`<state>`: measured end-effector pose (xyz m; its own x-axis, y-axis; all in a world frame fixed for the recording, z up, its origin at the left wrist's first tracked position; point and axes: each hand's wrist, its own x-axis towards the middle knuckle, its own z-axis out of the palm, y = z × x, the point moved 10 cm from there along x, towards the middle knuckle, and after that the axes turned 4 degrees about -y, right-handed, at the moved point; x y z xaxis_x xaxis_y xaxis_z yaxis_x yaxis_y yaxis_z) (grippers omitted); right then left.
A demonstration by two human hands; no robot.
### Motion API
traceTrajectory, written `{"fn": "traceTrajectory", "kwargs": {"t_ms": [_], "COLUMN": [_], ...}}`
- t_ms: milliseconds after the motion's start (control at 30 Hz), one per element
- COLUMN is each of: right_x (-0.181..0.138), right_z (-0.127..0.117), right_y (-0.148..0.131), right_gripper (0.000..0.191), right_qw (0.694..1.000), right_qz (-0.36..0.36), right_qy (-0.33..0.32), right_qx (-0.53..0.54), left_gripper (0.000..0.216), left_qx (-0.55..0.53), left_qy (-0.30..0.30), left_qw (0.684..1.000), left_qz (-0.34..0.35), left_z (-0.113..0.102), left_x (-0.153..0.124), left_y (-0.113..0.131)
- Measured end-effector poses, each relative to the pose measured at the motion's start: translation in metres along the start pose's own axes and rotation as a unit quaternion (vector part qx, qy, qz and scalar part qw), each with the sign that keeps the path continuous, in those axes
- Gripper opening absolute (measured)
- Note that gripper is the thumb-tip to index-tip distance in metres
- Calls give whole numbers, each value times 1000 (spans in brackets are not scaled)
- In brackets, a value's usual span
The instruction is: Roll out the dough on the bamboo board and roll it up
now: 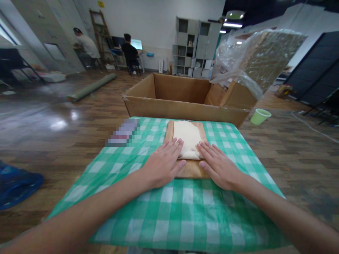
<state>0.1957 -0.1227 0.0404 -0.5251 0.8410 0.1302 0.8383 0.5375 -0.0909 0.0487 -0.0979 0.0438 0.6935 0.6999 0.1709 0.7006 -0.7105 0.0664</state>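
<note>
A flat, cream-coloured slab of dough [187,139] lies on a wooden board [190,170] in the middle of the table. My left hand [165,161] rests flat with fingers stretched, its fingertips on the dough's left edge and its thumb over the board. On the other side, my right hand [220,164] lies flat too, fingertips touching the dough's right edge. Neither hand grips anything. The dough's near edge looks folded and slightly wrinkled.
A green and white checked cloth [169,218] covers the table. A blurred-out flat object [124,132] lies at its far left. Beyond stands a large open cardboard box [174,107] with plastic wrap [270,56]. A green bucket [260,116] is at right; two people sit far back.
</note>
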Motion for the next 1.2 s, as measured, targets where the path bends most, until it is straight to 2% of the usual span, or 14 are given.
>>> {"fn": "traceTrajectory", "kwargs": {"t_ms": [133, 233, 500, 600, 767, 933, 1067, 1200], "right_x": [28, 34, -5, -17, -20, -18, -20, -24], "right_z": [6, 6, -2, -5, -7, -15, -20, -12], "right_y": [23, 26, -11, -16, -13, -16, -20, -22], "right_gripper": [65, 64, 61, 54, 38, 23, 23, 28], "right_qw": [999, 999, 999, 999, 998, 998, 999, 1000], "right_qz": [38, 42, -29, -34, -24, -31, -15, 0], "right_qy": [-16, -16, 11, 34, 56, 43, 35, -13], "right_qx": [-1, -11, -19, -5, 3, 24, 23, 17], "left_gripper": [66, 62, 55, 47, 35, 27, 26, 24], "left_qx": [-11, -15, -23, -37, -26, -21, -52, -26], "left_qy": [-38, -41, -11, 11, 42, 20, 32, 57], "left_qw": [999, 999, 999, 999, 997, 998, 996, 995], "left_qz": [-17, -18, 32, 39, 54, 62, 62, 81], "left_z": [4, 5, -2, -6, -8, -14, -25, -31], "left_x": [31, 36, -9, -20, -24, -22, -25, -28], "left_y": [-20, -22, 11, 15, 9, 8, 13, 24]}}
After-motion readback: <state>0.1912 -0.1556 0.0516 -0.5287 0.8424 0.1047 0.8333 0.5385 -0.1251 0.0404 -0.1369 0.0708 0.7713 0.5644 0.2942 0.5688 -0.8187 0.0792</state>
